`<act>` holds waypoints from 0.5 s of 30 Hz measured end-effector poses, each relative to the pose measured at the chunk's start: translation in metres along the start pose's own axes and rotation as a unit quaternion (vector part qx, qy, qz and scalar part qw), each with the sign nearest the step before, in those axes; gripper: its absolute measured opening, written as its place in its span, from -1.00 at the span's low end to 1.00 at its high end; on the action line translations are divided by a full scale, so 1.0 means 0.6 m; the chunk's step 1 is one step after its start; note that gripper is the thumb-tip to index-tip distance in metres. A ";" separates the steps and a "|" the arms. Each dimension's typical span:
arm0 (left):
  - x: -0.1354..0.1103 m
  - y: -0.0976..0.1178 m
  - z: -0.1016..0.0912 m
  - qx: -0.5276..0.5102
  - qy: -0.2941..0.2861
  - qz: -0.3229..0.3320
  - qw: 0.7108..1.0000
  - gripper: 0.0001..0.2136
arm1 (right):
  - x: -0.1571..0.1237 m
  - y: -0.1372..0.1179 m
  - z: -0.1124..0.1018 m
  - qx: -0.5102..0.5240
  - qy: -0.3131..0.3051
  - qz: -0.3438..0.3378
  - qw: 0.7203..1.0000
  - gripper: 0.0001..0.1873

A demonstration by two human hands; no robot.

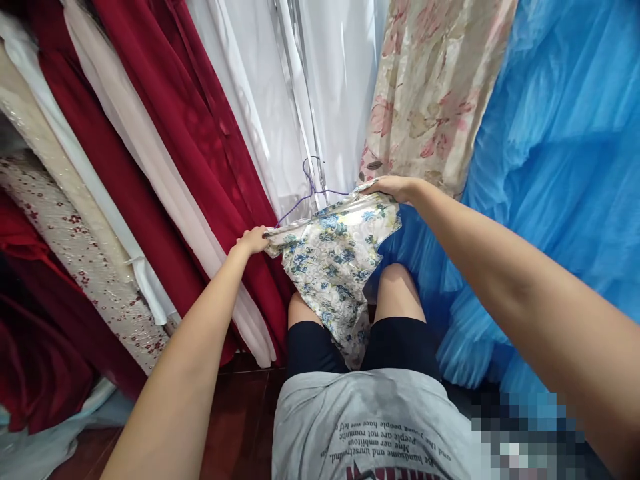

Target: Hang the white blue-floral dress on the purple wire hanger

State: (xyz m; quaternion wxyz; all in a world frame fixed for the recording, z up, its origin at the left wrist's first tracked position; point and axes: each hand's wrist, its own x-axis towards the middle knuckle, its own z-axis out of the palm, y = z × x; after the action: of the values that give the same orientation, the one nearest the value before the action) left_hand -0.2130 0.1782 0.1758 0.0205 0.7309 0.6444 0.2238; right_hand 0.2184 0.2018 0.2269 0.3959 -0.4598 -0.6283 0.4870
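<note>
Floral-print garment (334, 257) is hanging between the person's two hands, in front of the knees, its lower part narrowing and dropping between the thighs. Its white ground is carrying scattered blue blooms, darker blue-green leaves and small touches of yellow. The cloth is looking thin and soft; it is creasing in fine wrinkles through the middle, bunching along the top and catching a bright sheen near the upper right. Its right edge is running wavy, while the lower end is gathering into a crumpled, tapering fold.

The left hand (254, 240) is pinching the top left corner, fingers closing over the cloth. The right hand (393, 188) is gripping the top right corner, some of its fingers hiding behind the fabric. A purple hanger (313, 192) is showing just above the top edge, its hook pointing toward the white garments (340, 80) behind. Dark red garments (165, 127) are hanging to the left, and blue tulle (565, 167) is filling the right side.
</note>
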 end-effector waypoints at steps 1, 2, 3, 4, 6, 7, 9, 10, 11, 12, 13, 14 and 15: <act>0.006 0.004 0.004 -0.012 -0.013 -0.001 1.000 -0.83 | -0.001 0.000 0.000 -0.002 0.002 0.003 1.000 -0.74; 0.009 0.007 0.008 -0.018 -0.024 0.000 1.000 -0.88 | -0.002 0.000 -0.001 -0.002 0.001 0.008 1.000 -0.74; 0.010 0.008 0.012 -0.021 -0.029 0.001 0.999 -0.90 | -0.003 0.000 -0.001 0.000 -0.003 0.013 1.000 -0.75; 0.008 0.010 0.016 -0.021 -0.026 0.001 0.999 -0.90 | -0.005 0.000 0.000 0.003 -0.009 0.019 1.000 -0.77; 0.003 0.015 0.018 -0.023 0.021 0.014 0.999 -0.82 | -0.008 -0.003 0.001 0.007 -0.018 0.030 0.999 -0.81; 0.003 0.021 0.017 -0.034 0.059 0.032 0.997 -0.76 | -0.009 -0.004 0.002 0.009 -0.019 0.038 0.999 -0.84; 0.008 0.041 0.010 -0.088 0.130 0.085 0.984 -0.69 | -0.010 -0.006 0.004 0.014 -0.023 0.053 0.998 -0.87; 0.014 0.054 0.006 -0.133 0.146 0.108 0.974 -0.67 | -0.011 -0.007 0.004 0.016 -0.030 0.059 0.998 -0.88; 0.022 0.068 0.001 -0.185 0.139 0.121 0.965 -0.67 | -0.012 -0.007 0.003 0.017 -0.039 0.062 0.997 -0.88; 0.030 0.082 -0.004 -0.237 0.114 0.121 0.957 -0.67 | -0.012 -0.006 0.002 0.013 -0.042 0.062 0.997 -0.88; 0.037 0.094 -0.010 -0.285 0.082 0.107 0.949 -0.68 | -0.014 -0.004 0.001 0.001 -0.030 0.059 0.998 -0.88; 0.044 0.103 -0.015 -0.322 0.051 0.083 0.942 -0.68 | -0.015 -0.002 0.000 -0.018 -0.005 0.055 0.998 -0.88; 0.049 0.110 -0.020 -0.344 0.033 0.056 0.937 -0.68 | -0.017 0.000 -0.002 -0.041 0.027 0.051 0.998 -0.87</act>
State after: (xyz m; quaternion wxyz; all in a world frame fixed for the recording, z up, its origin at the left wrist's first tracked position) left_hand -0.1537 0.1920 0.2161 0.2374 0.7065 0.4859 0.4565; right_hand 0.2219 0.1925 0.2267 0.3686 -0.5198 -0.6125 0.4677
